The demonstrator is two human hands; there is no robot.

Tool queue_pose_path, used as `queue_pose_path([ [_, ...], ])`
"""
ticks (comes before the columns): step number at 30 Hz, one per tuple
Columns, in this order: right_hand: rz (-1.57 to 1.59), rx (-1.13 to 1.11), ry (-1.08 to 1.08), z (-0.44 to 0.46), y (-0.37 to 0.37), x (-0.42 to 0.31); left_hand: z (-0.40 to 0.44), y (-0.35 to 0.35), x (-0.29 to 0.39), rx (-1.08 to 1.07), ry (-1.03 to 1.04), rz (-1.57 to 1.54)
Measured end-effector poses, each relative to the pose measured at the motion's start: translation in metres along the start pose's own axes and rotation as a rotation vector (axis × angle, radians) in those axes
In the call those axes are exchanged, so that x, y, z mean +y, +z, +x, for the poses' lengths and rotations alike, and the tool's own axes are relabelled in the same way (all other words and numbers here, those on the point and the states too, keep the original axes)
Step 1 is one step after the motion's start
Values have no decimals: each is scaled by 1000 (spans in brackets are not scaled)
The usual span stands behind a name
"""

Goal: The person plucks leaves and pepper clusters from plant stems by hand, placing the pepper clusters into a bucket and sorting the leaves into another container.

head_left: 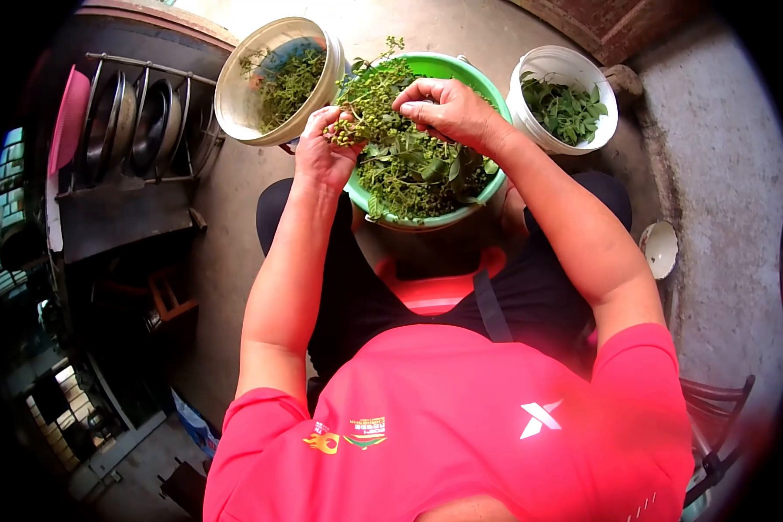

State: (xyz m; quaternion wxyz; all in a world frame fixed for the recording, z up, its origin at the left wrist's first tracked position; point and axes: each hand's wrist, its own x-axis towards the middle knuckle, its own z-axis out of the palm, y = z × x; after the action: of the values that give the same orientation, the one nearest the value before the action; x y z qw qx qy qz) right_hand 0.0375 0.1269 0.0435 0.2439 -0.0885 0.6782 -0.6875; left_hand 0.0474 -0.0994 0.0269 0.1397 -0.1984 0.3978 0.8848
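My left hand [326,148] is closed around a sprig of green berries [370,96], at the left rim of a green basin [487,83]. Over the basin, my right hand [452,111] has its thumb and fingers pinched together beside the sprig; whatever it may hold is too small to make out. Below both hands, a heap of berry clusters and leaves [422,178] fills the basin, which stands between my knees.
To the left, a tilted white bucket [235,96] contains berry stems. A second white bucket [535,130] with green leaves stands to the right. A rack [148,65] of metal pans and a pink basin [68,122] is at far left. A small bowl [659,250] lies by the right wall.
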Motion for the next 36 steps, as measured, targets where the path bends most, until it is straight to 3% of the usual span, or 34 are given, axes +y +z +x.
queue_pose_path([
  [4, -168, 70, -95, 4, 13, 8, -2, 6, -2, 14, 0, -52],
  [7, -45, 4, 13, 2, 15, 8, 2, 2, -2, -26, -50, -93],
  [11, 110, 99, 72, 7, 9, 10, 4, -3, -1, -55, -44, -137],
  [14, 128, 154, 70, 9, 4, 9, 1, 3, -1, 51, -26, -119],
  [17, 405, 228, 120, 9, -3, 11, 5, -2, -2, 190, -55, -157],
  [20, 296, 234, 60, 6, -7, 2, 10, -7, -2, 250, -61, -150],
  [26, 298, -15, -67, -2, 9, -3, 6, 3, -6, 274, -6, -132],
  [36, -12, 149, -161, 10, 26, 13, 9, 0, -11, 161, -41, -124],
])
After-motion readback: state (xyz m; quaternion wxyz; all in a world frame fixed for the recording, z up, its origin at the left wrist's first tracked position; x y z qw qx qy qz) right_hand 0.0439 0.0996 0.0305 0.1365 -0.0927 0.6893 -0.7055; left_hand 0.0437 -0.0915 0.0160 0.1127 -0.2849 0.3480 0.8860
